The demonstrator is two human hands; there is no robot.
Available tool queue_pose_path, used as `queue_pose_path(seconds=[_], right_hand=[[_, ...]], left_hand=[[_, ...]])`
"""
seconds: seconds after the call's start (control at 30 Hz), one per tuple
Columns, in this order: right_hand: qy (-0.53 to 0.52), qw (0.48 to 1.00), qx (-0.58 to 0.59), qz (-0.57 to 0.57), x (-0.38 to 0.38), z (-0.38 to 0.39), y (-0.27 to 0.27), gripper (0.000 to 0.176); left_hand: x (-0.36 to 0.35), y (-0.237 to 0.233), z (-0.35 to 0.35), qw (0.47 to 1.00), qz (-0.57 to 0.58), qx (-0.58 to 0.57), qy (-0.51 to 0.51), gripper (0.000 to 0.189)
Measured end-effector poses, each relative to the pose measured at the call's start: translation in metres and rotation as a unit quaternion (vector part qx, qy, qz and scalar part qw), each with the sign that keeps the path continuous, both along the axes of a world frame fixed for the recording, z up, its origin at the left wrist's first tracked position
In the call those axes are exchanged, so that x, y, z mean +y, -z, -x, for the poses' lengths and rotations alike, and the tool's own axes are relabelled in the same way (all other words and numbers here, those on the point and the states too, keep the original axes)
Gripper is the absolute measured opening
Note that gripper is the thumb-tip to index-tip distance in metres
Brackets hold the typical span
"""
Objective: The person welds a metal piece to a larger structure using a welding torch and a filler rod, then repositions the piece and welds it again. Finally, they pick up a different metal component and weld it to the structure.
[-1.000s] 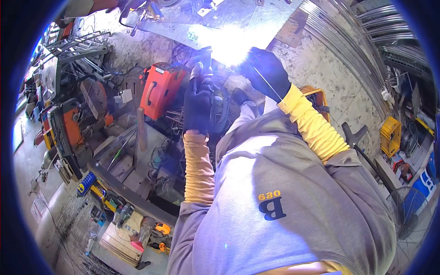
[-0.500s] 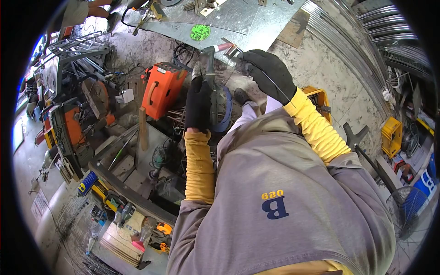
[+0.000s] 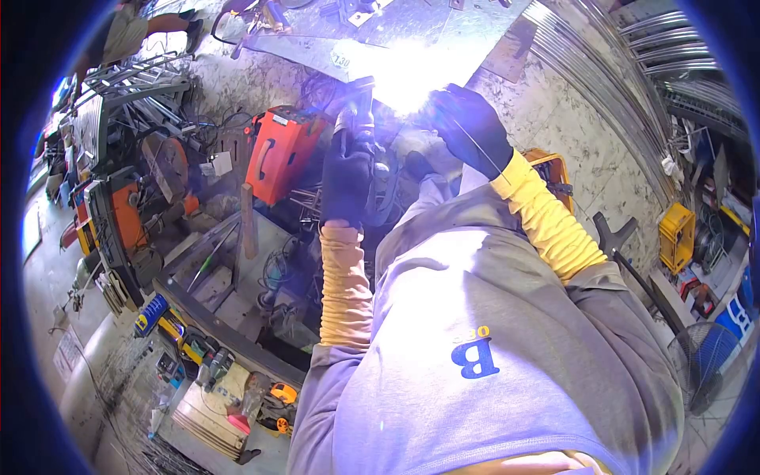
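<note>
My left hand [image 3: 348,178], in a black glove, is closed around a welding torch [image 3: 362,107] that points up toward the metal table [image 3: 317,54]. A blinding white arc glare [image 3: 408,79] burns at the table's near edge, between my two hands. It hides the torch tip and the workpiece. To the right of the glare, my right hand [image 3: 473,131], also black-gloved, pinches a thin filler rod [image 3: 476,145]. One end of the rod runs back over my wrist; the other disappears into the light.
An orange welding machine [image 3: 281,154] stands on the floor left of my left hand. Long metal tubes [image 3: 602,79] lie at the right, near a yellow crate [image 3: 677,236]. Power tools [image 3: 198,348] rest at lower left. Another person's legs [image 3: 162,25] show at upper left.
A bright arc has lit up at the torch tip, washing out the workpiece and tinting the scene blue-violet. My left hand and torch have shifted slightly; my right hand stays nearly in place.
</note>
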State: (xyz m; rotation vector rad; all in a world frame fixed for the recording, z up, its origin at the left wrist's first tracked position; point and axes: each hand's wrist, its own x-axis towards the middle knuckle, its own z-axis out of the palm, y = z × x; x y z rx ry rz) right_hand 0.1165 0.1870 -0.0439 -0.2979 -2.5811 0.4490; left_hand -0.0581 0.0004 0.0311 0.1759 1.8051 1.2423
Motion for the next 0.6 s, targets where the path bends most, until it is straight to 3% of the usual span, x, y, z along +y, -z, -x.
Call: queue_pose_path(seconds=[0.03, 0.13, 0.2, 0.23, 0.33, 0.53, 0.6], right_hand=[[0.010, 0.999, 0.032, -0.025, 0.009, 0.002, 0.005, 0.041], [0.007, 0.999, 0.031, -0.013, 0.011, 0.006, -0.003, 0.040], [0.044, 0.953, 0.004, 0.299, 0.009, 0.007, -0.029, 0.038], [0.036, 0.958, 0.008, 0.286, 0.010, 0.007, -0.029, 0.035], [0.029, 0.952, 0.021, 0.305, 0.010, 0.008, -0.029, 0.036], [0.038, 0.951, 0.038, 0.304, 0.007, 0.011, -0.032, 0.033], [0.039, 0.952, 0.022, 0.302, 0.008, 0.010, -0.033, 0.033]], left_hand=[[0.017, -0.006, 0.000, 0.999, -0.023, 0.040, 0.017, 0.077], [0.021, -0.014, -0.004, 0.999, -0.002, 0.033, 0.013, 0.070], [0.011, 0.011, 0.009, 0.983, -0.026, 0.144, 0.109, 0.052], [0.008, 0.015, 0.005, 0.995, -0.034, 0.082, 0.042, 0.027], [0.005, 0.013, 0.007, 0.996, -0.024, 0.069, 0.042, 0.015], [0.008, 0.007, 0.003, 0.999, -0.032, 0.017, -0.005, 0.017], [0.009, 0.009, 0.003, 0.998, -0.042, 0.054, 0.008, 0.017]])
